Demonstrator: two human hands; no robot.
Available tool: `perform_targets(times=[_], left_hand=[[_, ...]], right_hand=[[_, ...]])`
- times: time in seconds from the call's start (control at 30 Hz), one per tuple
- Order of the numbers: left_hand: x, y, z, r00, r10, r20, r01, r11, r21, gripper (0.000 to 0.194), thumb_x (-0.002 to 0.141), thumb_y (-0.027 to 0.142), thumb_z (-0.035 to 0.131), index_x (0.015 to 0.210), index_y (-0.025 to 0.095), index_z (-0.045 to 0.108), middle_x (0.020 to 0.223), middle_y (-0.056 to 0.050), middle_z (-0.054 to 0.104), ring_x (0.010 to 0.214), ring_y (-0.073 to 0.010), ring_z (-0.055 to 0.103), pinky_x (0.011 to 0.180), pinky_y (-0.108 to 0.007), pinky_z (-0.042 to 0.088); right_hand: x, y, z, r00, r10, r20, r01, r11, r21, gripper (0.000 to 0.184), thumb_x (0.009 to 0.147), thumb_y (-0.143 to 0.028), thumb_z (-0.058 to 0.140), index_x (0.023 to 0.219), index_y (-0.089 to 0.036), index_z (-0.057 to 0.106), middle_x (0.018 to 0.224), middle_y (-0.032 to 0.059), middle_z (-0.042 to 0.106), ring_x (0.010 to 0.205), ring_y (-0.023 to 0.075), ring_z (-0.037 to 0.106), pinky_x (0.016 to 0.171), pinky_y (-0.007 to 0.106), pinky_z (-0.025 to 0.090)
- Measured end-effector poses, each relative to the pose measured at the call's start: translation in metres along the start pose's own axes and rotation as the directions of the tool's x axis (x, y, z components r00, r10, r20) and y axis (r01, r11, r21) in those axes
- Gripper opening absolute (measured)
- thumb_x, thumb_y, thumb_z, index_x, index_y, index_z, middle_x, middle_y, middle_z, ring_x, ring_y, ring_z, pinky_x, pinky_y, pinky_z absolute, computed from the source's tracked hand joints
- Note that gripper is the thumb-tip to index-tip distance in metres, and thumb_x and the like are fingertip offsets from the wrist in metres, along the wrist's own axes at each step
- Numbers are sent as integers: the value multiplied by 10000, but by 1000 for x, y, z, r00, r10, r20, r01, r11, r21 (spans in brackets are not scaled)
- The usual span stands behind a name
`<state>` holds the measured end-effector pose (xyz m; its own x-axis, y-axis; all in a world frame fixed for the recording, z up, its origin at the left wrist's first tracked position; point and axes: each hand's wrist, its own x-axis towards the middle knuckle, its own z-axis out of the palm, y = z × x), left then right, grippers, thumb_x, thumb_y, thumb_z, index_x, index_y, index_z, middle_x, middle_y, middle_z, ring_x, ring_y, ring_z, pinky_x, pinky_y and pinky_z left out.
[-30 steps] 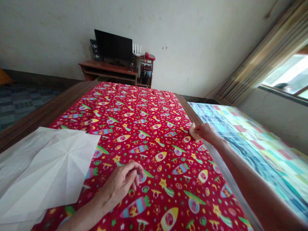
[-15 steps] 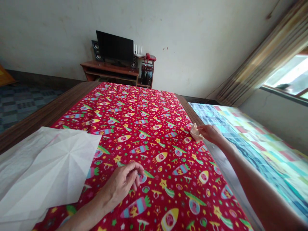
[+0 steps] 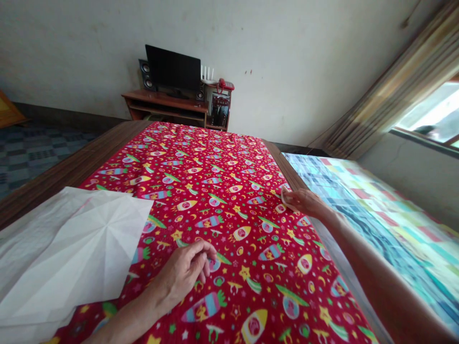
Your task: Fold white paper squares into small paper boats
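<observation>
A red sheet printed with rockets and stars (image 3: 215, 191) covers the wooden table (image 3: 71, 167). My left hand (image 3: 186, 270) rests on the sheet near the front, fingers curled together in a pinch against the print. My right hand (image 3: 304, 200) reaches to the sheet's right edge and pinches a small pale piece of paper (image 3: 285, 193) there. A large creased white paper (image 3: 68, 248) lies on the sheet at the left, close to my left forearm.
A bed with a pale patchwork cover (image 3: 376, 220) runs along the right side. Against the far wall stands a low wooden stand (image 3: 165, 102) with a black monitor (image 3: 174, 69), speakers and a red telephone (image 3: 225, 85). Curtains (image 3: 394, 81) hang beside the window.
My right hand has shifted slightly, and the pale piece in it now sits lower and flatter against the sheet's edge. My left hand has hardly moved.
</observation>
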<state>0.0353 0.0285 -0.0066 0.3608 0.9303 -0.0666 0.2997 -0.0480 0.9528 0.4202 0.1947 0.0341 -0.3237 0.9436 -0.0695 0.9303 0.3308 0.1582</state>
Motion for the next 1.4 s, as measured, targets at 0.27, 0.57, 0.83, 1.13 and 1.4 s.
perform_targets(times=[0.27,0.57,0.83,1.13,1.4], left_hand=[[-1,2,1,1000,-8,-4,8,1000,-23,245,868,331,373,853,152,540,592,1,584,471,-108,560,472,-197,432],[-2,1,1,1000,17,-14,-17,1000,-9,225,873,320,386,855,163,547,591,15,582,473,-101,558,479,-189,427],[-3,2,1,1000,27,-14,-27,1000,1,216,880,323,403,847,171,554,594,12,592,481,-107,562,482,-194,428],[-2,-5,3,999,38,-13,-39,999,-16,242,891,330,380,870,157,547,603,11,587,477,-102,561,486,-192,442],[-18,12,-36,953,271,-133,-207,907,366,274,919,255,354,1009,182,603,768,-22,656,687,-126,626,669,-221,508]], right_hand=[[-1,11,3,1000,-9,15,9,999,38,391,897,-399,377,1140,-254,646,663,34,621,556,139,537,516,248,273],[-8,15,6,995,75,-62,-66,990,127,418,858,-392,425,1150,-220,669,631,33,638,540,147,569,505,236,301],[-17,14,1,970,159,-186,-131,979,153,411,818,-283,423,1109,-165,688,642,56,648,510,137,522,494,238,286],[-29,-7,-19,898,238,-370,-181,966,182,405,860,-330,372,973,-161,721,673,85,623,560,168,530,528,260,315],[-54,-94,-10,877,-48,-478,181,954,237,396,925,-388,390,1033,-181,710,678,74,635,588,157,569,545,245,365]])
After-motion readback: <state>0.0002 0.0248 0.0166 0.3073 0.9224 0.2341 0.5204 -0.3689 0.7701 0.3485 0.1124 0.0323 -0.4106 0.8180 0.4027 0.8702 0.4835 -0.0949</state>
